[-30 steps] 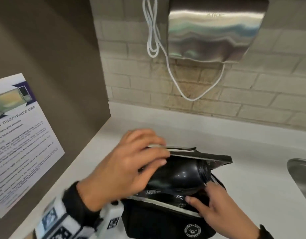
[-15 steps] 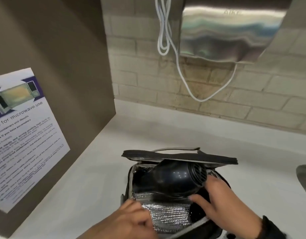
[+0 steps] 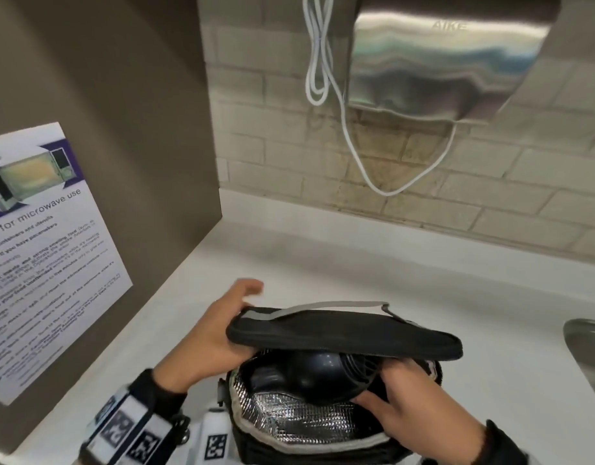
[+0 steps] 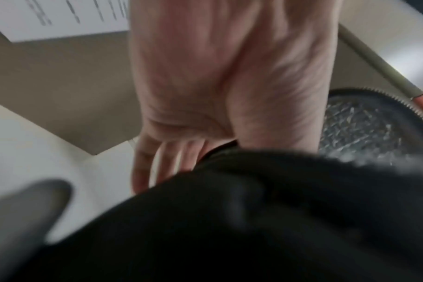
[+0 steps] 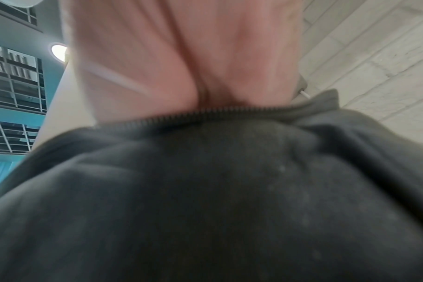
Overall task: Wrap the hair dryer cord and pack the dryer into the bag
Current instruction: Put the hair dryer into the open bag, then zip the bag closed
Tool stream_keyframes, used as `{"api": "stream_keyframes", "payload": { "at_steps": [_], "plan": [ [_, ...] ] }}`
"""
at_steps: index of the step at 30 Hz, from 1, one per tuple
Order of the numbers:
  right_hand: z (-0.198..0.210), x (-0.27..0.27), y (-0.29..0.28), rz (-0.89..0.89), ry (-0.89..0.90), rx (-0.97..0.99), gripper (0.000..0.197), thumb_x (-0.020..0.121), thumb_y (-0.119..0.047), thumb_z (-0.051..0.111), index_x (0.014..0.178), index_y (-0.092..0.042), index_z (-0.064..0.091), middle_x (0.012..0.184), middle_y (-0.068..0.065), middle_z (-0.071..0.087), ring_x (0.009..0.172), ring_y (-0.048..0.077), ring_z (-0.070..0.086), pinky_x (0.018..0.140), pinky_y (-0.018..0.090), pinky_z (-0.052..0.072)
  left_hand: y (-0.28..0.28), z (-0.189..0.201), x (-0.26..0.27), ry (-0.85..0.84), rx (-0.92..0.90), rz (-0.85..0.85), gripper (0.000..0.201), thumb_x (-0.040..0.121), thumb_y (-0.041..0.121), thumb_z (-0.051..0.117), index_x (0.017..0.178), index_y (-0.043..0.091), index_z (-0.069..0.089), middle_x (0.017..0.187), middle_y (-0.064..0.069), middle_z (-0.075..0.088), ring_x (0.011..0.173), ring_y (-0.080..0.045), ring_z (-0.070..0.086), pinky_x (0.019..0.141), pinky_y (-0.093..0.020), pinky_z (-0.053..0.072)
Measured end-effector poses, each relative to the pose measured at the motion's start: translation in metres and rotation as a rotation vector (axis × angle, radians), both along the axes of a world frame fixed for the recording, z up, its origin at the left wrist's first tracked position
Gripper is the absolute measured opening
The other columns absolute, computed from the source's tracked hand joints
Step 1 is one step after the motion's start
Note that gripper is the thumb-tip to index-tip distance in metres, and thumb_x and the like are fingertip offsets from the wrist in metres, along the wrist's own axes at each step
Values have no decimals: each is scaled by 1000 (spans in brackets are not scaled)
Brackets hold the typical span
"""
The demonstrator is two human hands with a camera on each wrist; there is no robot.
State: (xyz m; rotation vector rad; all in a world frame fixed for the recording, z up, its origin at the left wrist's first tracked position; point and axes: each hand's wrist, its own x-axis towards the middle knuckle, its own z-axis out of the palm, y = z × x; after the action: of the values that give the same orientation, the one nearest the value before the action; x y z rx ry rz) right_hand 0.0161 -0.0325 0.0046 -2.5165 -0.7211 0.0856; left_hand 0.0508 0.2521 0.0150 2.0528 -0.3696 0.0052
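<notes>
A black bag [image 3: 289, 448] with silver foil lining stands open on the white counter [image 3: 322, 263], near its front edge. The black hair dryer [image 3: 309, 370] lies inside it, rear grille to the right. No cord of it shows. My left hand [image 3: 242, 307] grips the left end of the bag's lid [image 3: 343, 333], fingers behind it, and the lid hangs tilted over the dryer. My right hand [image 3: 390, 387] reaches under the lid and holds the dryer's rear end. In the wrist views my left hand [image 4: 205, 95] and right hand [image 5: 181, 66] are blurred, and black fabric [image 5: 205, 190] fills the lower part of both.
A steel hand dryer [image 3: 450, 62] with a looped white cable [image 3: 322, 62] hangs on the brick wall behind. A brown panel carrying a microwave notice [image 3: 37, 246] walls off the left. A metal sink [image 3: 587, 357] lies at the right edge.
My left hand has left the bag's front rim, taken the lid's left end and swung the lid forward over the dryer. My right hand stays on the dryer.
</notes>
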Motion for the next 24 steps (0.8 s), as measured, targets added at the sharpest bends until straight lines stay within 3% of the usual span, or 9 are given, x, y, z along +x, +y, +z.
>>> {"api": "stream_keyframes", "payload": {
  "at_steps": [3,7,10,11,13,14,16,19,24],
  "plan": [
    [8,1,1,1,44,-58,42,85,-46,60,125,-34,50,132,-15,54,129,7,43,107,26,36,-10,5,11,-153,62,-29,30,71,9,76,99,18,72,96,6,76,93,-5,71,87,-36,56],
    [0,-5,2,-133,-180,-223,51,87,-50,45,133,-28,40,136,-2,57,127,18,48,112,23,22,-22,8,14,-233,-69,23,28,68,22,73,96,18,75,93,7,77,91,-8,72,85,-26,57],
    [-18,-5,4,-133,-454,-228,55,101,-40,19,152,-21,12,161,3,16,140,26,26,120,25,-1,-21,5,17,-207,-104,72,30,74,1,74,96,21,75,95,9,77,93,-7,72,87,-22,56],
    [-20,-4,5,-129,-446,-221,54,100,-42,19,150,-20,21,157,5,29,137,26,33,119,24,0,-20,4,18,-203,-97,70,31,73,1,74,97,22,75,96,10,76,93,-7,72,87,-21,55],
    [-15,-3,7,-153,-322,-232,49,93,-50,32,124,-21,55,118,4,71,111,24,63,112,25,18,-15,2,19,-199,-84,43,29,69,18,72,97,24,75,97,12,76,93,-5,72,87,-20,55],
    [-11,-1,7,-184,-290,-245,50,92,-52,32,111,-21,65,103,1,76,96,21,71,104,23,29,-13,1,19,-187,-80,30,30,68,21,70,97,23,75,98,12,76,94,-5,72,87,-20,55],
    [-4,5,9,-167,-131,-292,54,97,-51,28,110,-19,69,107,-1,74,100,17,70,94,20,39,-9,-2,21,-120,-118,34,31,73,6,72,100,20,76,101,9,77,97,-9,72,89,-23,56],
    [-8,17,5,-107,-18,-273,46,90,-41,54,131,-19,51,131,4,60,122,24,54,103,30,40,-3,-2,18,-92,-97,-36,51,81,-14,68,113,26,74,120,11,72,116,-10,65,99,-20,50],
    [-4,10,-1,-192,-159,-254,48,76,-49,54,113,-21,66,109,3,73,101,28,68,85,39,57,16,6,17,-46,142,-247,93,79,-35,38,115,45,69,145,33,44,140,7,33,117,-16,22]
  ]
}}
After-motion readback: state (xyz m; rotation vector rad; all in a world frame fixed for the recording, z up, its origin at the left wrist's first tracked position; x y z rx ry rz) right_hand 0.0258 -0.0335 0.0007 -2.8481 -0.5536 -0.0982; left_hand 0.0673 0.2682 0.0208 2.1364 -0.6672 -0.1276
